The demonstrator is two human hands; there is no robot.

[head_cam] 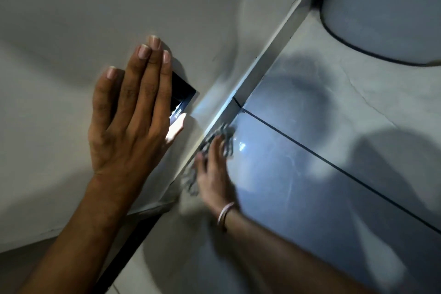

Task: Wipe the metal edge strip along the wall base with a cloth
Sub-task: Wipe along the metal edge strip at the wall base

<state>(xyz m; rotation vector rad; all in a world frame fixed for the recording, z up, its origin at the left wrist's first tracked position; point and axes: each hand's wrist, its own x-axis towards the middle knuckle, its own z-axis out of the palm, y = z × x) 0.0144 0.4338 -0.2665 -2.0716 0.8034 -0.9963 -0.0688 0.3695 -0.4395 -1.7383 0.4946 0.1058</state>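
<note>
The metal edge strip (269, 55) runs diagonally along the base of the pale wall (119, 7), from the upper right down toward the lower left, where it meets the glossy tiled floor (334, 150). The right hand (216, 169) lies low against the strip with a grey patterned cloth (214, 141) under its grip; the fingers press the cloth flat onto the strip and the floor edge, and folds of cloth show beyond the fingertips and beside the palm. This hand is blurred. A pale bangle (225, 216) circles the right wrist. The left hand (128, 107) is spread flat and released, fingers straight, resting on the wall above the strip and partly covering a black wall plate (182, 93). A white rounded fixture (386, 7) stands at the upper right.
</note>
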